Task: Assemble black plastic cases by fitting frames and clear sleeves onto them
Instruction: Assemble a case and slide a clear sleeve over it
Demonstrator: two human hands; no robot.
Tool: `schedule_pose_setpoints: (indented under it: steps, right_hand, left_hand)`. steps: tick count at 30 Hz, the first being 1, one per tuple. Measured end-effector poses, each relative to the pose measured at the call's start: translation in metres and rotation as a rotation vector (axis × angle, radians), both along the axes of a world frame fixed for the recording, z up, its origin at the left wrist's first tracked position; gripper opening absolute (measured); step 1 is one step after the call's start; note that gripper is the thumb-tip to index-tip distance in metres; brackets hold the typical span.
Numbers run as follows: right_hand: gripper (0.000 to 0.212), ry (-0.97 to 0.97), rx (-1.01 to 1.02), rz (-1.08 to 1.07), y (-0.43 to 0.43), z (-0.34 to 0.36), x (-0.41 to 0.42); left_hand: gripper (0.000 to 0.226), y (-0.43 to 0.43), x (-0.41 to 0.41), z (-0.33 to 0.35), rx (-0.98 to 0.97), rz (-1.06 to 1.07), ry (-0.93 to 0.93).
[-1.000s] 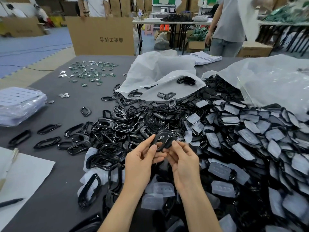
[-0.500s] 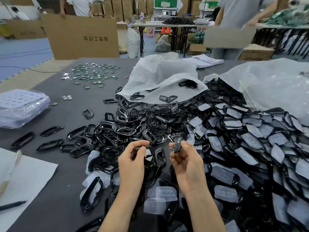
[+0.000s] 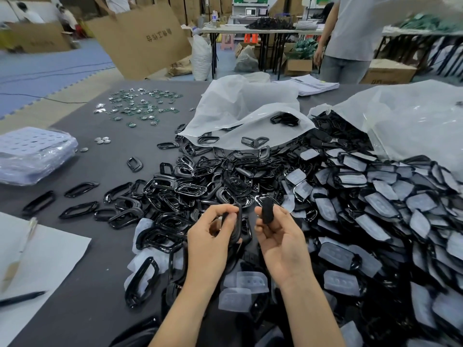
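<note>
Black plastic, the case stands pinched at the fingertips of my right hand, its long axis running 12 to 6. The frame, edge-on and pinched by my left hand, lies at 9 o'clock from it, near but apart, its length also 12 to 6. I judge the two must meet across that gap. At 11 o'clock heap loose frames; at 2, sleeved cases.
</note>
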State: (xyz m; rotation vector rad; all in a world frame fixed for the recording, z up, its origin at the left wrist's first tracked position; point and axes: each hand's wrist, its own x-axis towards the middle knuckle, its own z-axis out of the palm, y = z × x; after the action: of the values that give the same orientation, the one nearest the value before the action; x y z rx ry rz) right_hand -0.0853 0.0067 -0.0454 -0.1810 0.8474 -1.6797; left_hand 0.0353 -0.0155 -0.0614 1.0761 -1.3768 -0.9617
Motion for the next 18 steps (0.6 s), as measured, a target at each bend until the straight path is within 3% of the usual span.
schedule_pose_setpoints:
  steps: [7,12,18]
  right_hand:
    - [0.013,-0.095,-0.019,0.023,-0.0002,0.0012,-0.0002]
    - [0.018,-0.105,-0.059,-0.003,0.0002,0.0016,-0.0019]
    - [0.016,0.224,-0.033,-0.136,-0.0018,-0.0032,0.0012]
  left_hand:
    - [0.039,0.0033,-0.0037,0.0074,0.18,-0.249,0.186]
    - [0.046,0.0027,-0.0032,0.0094,0.197,-0.258,0.25]
    - [0.044,0.0009,-0.0043,0.007,0.216,-0.229,0.303]
